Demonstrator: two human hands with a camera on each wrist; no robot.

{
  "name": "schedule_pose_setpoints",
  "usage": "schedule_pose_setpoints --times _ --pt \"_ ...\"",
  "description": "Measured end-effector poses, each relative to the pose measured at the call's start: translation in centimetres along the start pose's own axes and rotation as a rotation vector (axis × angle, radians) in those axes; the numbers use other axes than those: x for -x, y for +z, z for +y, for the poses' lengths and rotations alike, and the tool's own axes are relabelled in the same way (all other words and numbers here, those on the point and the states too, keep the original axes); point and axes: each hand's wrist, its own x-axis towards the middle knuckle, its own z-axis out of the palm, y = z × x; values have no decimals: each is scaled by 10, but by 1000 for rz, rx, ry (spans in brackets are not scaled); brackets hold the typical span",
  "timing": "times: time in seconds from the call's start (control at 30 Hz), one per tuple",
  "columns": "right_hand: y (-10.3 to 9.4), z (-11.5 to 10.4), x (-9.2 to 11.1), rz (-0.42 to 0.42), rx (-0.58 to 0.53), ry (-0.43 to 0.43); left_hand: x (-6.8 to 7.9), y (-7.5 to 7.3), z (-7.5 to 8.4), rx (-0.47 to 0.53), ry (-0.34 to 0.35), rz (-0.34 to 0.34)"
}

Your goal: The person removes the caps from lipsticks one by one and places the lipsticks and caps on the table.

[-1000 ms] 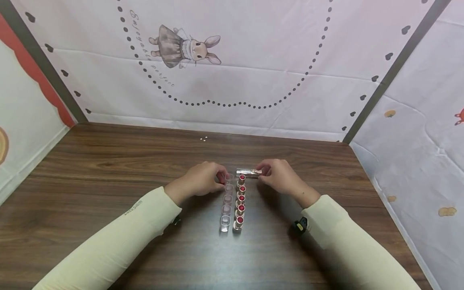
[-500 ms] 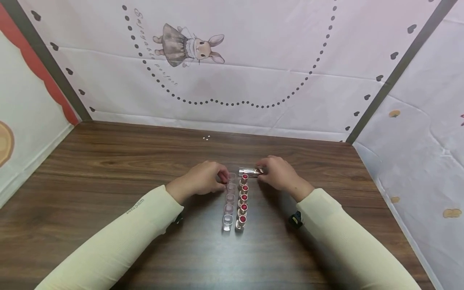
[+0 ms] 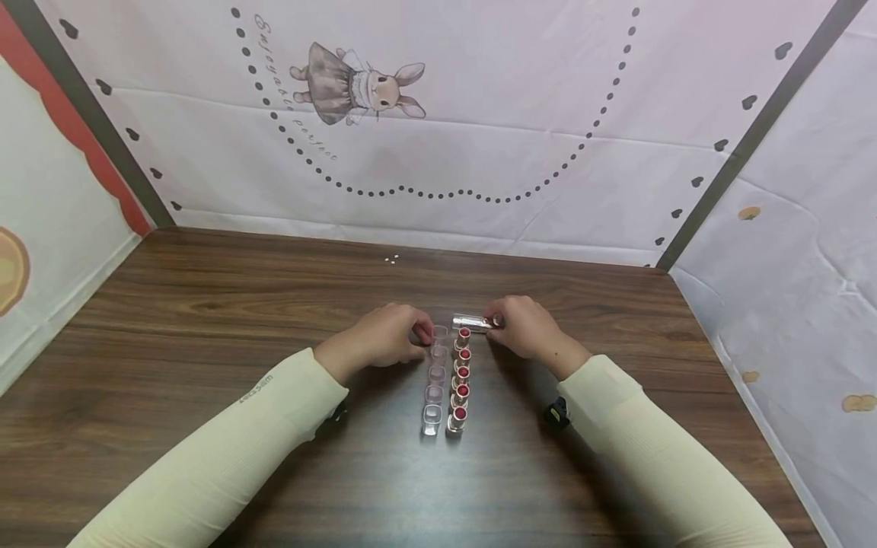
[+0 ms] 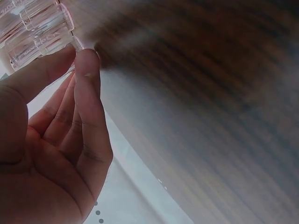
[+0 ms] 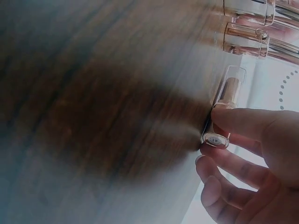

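My left hand (image 3: 384,335) is at the far end of a row of clear lipstick caps (image 3: 432,415). In the left wrist view, its thumb and index fingertip pinch the edge of the end cap, which they largely hide; neighbouring caps (image 4: 39,44) show behind. Across from it, my right hand (image 3: 526,327) grips the base end of a lipstick (image 5: 229,95) with its clear cap on, lying on its side behind the rows. Several uncapped lipsticks (image 3: 459,417) with red tips stand upright in a line just right of the caps.
All of this is on a dark wood-grain table (image 3: 274,289). A few tiny white bits (image 3: 392,259) lie near its back edge. Printed cloth walls (image 3: 479,152) rise at the back and both sides.
The head view has shifted slightly. My right wrist has drawn a little inward while its fingers stay at the lying lipstick. The left hand and both rows look the same.
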Motion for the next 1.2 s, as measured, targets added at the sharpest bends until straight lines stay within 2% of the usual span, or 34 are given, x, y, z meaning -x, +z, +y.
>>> schedule_pose_setpoints --times 0.27,0.5,0.63,0.9,1.03,1.2 --pt "-2 4 7 68 -40 -12 1 -1 0 2 -11 -3" --pt "-9 4 25 163 -126 -22 3 -3 -2 21 6 -8" --pt "-13 1 36 188 -175 -40 4 -4 -2 49 9 -18" --pt "-20 -13 60 220 -215 -87 6 -5 -5 218 -6 -52" --pt "-21 -21 70 237 -207 -124 7 -3 -10 251 -14 -32" --pt "-19 -30 80 232 -187 -155 12 -1 -16 231 -26 19"
